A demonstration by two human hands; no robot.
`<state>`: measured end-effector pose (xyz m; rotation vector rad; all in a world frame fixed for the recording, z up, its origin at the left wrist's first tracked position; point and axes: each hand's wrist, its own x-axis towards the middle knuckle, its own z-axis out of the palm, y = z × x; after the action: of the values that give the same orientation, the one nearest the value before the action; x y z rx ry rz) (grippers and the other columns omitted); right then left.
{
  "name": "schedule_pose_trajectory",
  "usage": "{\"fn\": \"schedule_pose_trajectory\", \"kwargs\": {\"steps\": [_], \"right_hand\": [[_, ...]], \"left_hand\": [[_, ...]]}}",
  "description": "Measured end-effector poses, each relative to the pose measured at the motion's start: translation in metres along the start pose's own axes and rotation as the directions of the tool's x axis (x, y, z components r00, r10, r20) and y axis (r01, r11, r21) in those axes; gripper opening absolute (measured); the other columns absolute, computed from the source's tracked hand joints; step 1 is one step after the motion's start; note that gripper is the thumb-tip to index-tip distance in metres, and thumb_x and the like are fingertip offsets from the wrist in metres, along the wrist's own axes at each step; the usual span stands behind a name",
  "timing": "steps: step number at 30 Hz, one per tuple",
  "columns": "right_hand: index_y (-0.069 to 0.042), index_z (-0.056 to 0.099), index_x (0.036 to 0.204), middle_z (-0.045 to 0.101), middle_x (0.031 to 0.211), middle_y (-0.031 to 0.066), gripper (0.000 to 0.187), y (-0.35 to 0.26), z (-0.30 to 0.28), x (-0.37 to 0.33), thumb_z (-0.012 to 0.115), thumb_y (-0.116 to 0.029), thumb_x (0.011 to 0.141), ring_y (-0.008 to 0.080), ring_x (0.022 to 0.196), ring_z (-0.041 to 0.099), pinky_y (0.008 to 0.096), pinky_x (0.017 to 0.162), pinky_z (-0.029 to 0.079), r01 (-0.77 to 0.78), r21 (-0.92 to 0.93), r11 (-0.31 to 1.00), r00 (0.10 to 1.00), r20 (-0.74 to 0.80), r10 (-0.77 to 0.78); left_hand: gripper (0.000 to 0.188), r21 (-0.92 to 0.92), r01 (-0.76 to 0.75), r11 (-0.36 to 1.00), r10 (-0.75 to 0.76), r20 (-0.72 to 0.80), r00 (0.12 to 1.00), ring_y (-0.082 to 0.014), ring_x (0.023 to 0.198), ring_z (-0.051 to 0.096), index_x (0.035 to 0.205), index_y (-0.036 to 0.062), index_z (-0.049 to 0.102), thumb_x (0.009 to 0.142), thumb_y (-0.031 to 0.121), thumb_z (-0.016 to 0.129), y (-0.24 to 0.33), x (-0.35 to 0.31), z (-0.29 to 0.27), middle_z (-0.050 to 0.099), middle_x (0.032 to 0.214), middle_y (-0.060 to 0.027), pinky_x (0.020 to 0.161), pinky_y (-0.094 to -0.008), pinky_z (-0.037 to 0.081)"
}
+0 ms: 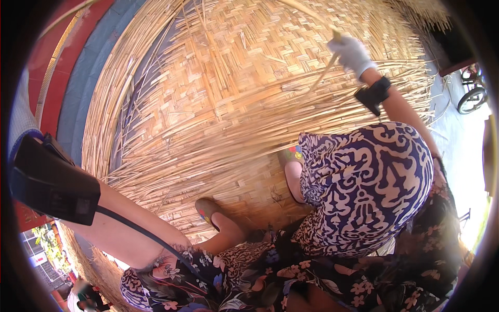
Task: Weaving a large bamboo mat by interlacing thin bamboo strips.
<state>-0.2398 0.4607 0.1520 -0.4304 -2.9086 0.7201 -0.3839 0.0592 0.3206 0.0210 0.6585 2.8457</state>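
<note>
My right hand (353, 56), in a white glove, is closed around a long pale reed strip (312, 11) above the far right of a woven reed mat (249, 52). One end of the strip runs up and out at the top edge; the other slants down toward the mat. At the far left rim, my left hand (23, 106) shows only as part of a white glove, its fingers hidden. Loose reed ends (208, 127) lie across the mat in front of my feet, partly blurred. My shoes (209, 210) rest on the woven part.
Black devices are strapped to my left forearm (54, 179) and right wrist (372, 95). A red step (52, 99) and a grey strip of floor (78, 99) border the mat at left. A wheel (472, 100) stands at the right. Another person (86, 299) is at the lower left.
</note>
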Motion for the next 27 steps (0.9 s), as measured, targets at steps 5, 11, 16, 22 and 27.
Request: {"fn": "schedule_pose_trajectory", "kwargs": {"steps": [5,11,16,22,27], "right_hand": [[-0.018,0.06,0.107,0.059,0.107,0.0,0.034,0.085,-0.23,0.026,0.055,-0.002,0.078,0.0202,0.093,0.059,0.0327,0.078,0.05,-0.341,-0.742,0.576,0.922,-0.385,0.051],[-0.021,0.053,0.119,0.051,0.124,0.0015,0.043,0.057,-0.208,0.004,0.044,-0.001,0.083,0.0262,0.104,0.055,0.0348,0.087,0.046,-0.229,-0.85,0.475,0.962,-0.273,-0.025],[-0.021,0.061,0.109,0.062,0.1,0.0032,0.027,-0.057,-0.027,0.042,0.053,-0.031,0.085,0.024,0.092,0.058,0.0358,0.085,0.046,0.489,-0.294,0.821,0.839,-0.098,-0.535],[-0.014,0.064,0.1,0.063,0.099,0.0057,0.022,-0.125,0.077,0.046,0.056,-0.027,0.084,0.0231,0.089,0.06,0.0333,0.077,0.048,0.541,0.104,0.835,0.82,0.156,-0.551],[-0.012,0.064,0.097,0.062,0.093,0.0053,0.021,-0.09,0.094,0.062,0.062,-0.022,0.078,0.0206,0.083,0.061,0.0324,0.071,0.05,0.226,0.201,0.953,0.868,0.402,-0.291]], "left_hand": [[0.022,-0.037,-0.111,0.993,0.104,-0.154,0.983,-0.0144,0.069,0.055,0.093,0.0024,0.055,0.093,0.023,0.048,0.059,0.021,-0.012,0.055,0.073,-0.0047,0.067,-0.0334,0.046],[0.023,0.278,0.072,0.958,0.035,-0.363,0.931,-0.0209,0.085,0.057,0.097,-0.0019,0.051,0.093,0.021,0.048,-0.02,0.019,-0.107,0.057,0.09,-0.0114,0.081,-0.0383,0.051],[0.02,0.561,0.112,0.82,0.013,-0.214,0.977,-0.0187,0.085,0.055,0.102,0.0016,0.052,0.091,0.018,0.053,-0.124,-0.014,-0.123,0.055,0.097,-0.009,0.081,-0.0351,0.051],[0.021,0.544,0.222,0.809,-0.109,-0.232,0.967,-0.0188,0.088,0.055,0.107,0.0047,0.052,0.091,0.018,0.053,-0.15,-0.01,-0.142,0.054,0.1,-0.0074,0.084,-0.0363,0.05],[0.024,0.36,0.101,0.927,0.019,-0.315,0.949,-0.0189,0.086,0.056,0.106,0.0024,0.051,0.09,0.019,0.055,-0.139,0.006,-0.176,0.056,0.099,-0.0083,0.078,-0.0354,0.051]]}}
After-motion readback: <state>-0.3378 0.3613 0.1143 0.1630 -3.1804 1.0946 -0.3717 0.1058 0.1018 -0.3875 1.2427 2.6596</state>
